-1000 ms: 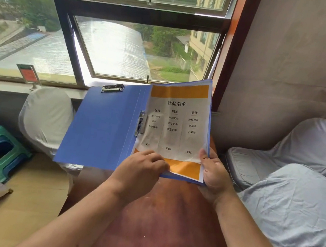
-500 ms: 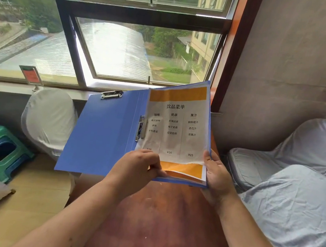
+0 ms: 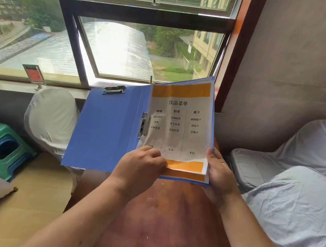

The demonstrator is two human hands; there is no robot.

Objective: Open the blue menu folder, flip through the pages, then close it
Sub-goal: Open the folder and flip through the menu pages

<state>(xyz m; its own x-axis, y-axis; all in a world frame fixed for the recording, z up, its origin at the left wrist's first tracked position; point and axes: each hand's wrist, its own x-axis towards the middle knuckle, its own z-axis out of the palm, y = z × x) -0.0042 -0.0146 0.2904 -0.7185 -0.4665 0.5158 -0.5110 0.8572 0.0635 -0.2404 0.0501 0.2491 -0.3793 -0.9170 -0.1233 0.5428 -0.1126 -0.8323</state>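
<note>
Holding one folder (image 3: pixel 105 129) (two hands)

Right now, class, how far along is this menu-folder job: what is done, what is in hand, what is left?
Done: the blue folder lies open. In hand: the left hand pinches the top page at its lifted bottom edge while the right hand steadies the folder. Left: turning the pages, then closing the cover.

A white-covered chair (image 3: pixel 51 115) is standing under the window (image 3: pixel 126 39), a green stool (image 3: pixel 0 146) is sitting at the left, grey-covered seats (image 3: pixel 294 167) are crowding the right, and a small red sign (image 3: pixel 34 74) is standing on the sill.
</note>
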